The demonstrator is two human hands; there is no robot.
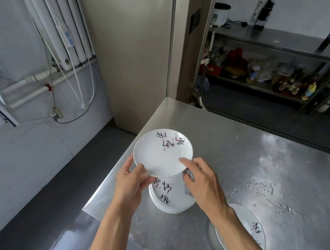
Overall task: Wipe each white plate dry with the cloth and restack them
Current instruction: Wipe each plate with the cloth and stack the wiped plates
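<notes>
- White with black brush lettering and pink flecks, a plate [162,155] is held tilted above the near-left corner of the steel table [239,149], lifted clear of everything below.
- Its near rim is gripped by the left hand [131,184], thumb on top and fingers curled underneath.
- Its right rim is touched by a fingertip of the right hand [201,181]; the other fingers are curled round a grey cloth [189,175], bunched against the plate's edge.
- Directly beneath, a stack [170,200] of the same lettered plates is seen resting on the table, partly hidden by the lifted plate and both hands.
- One more plate, the lone plate [251,223], is laid flat further right near the front edge, partly covered by the right forearm.
- Droplets [265,188] are scattered over the table to the right of the stack.
- Behind, a steel rack [280,46] is seen: a rice cooker [221,14] is set at the left end of its top shelf, and the lower shelf is crowded with bottles [286,82] and bags, too blurred to identify.
</notes>
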